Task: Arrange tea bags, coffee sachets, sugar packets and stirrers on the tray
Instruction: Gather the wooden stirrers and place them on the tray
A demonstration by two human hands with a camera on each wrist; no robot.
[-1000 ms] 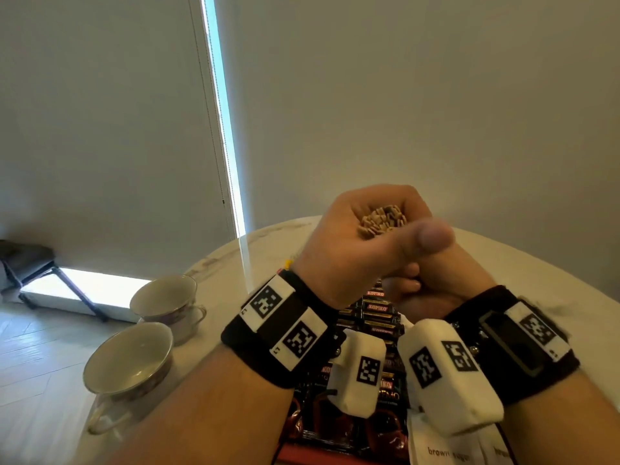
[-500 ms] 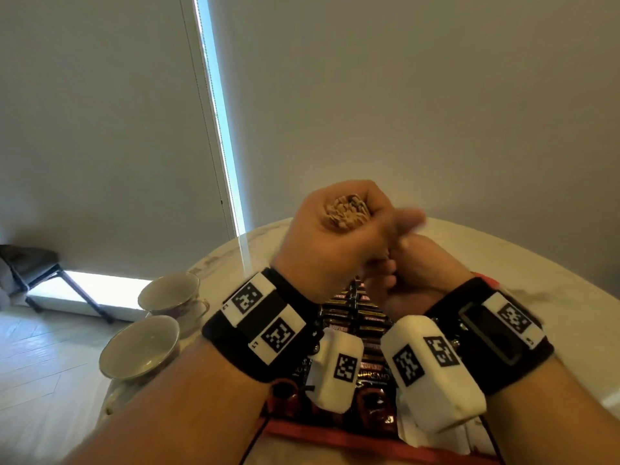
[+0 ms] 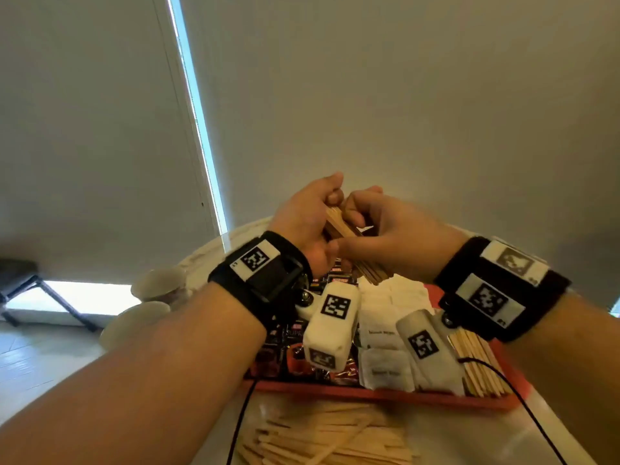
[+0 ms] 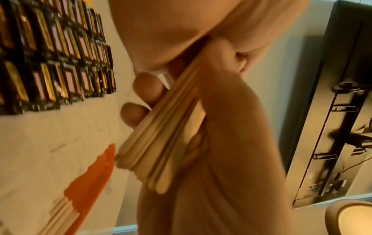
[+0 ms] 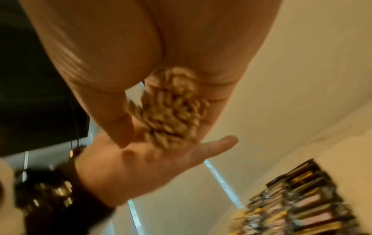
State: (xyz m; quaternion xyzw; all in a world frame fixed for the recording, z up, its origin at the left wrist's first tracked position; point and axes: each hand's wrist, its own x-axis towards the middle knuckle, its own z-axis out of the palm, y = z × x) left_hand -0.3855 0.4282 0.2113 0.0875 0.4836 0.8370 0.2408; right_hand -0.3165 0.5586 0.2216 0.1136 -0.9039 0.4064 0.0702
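Head view: both hands were raised above the far part of the red tray [image 3: 385, 395], with a bundle of wooden stirrers [image 3: 339, 225] held between them. The left hand [image 3: 303, 226] was curled round the bundle, its fingers [image 4: 148, 89] seen in the left wrist view wrapped over the sticks. The right hand [image 3: 385, 236] was closed on the same bundle from the other side, thumb pressed near its lower part. In the right wrist view the stick ends [image 5: 173, 117] were seen end-on against the left palm.

On the tray, dark coffee sachets [image 3: 288, 337] were laid at the left, white sugar packets [image 3: 385, 333] in the middle, and more stirrers [image 3: 479, 364] at the right. A loose pile of stirrers [image 3: 322, 441] was lying on the table [image 3: 476, 434] in front of the tray. 2 cups [image 3: 134, 325] were standing to the left, near the table edge.
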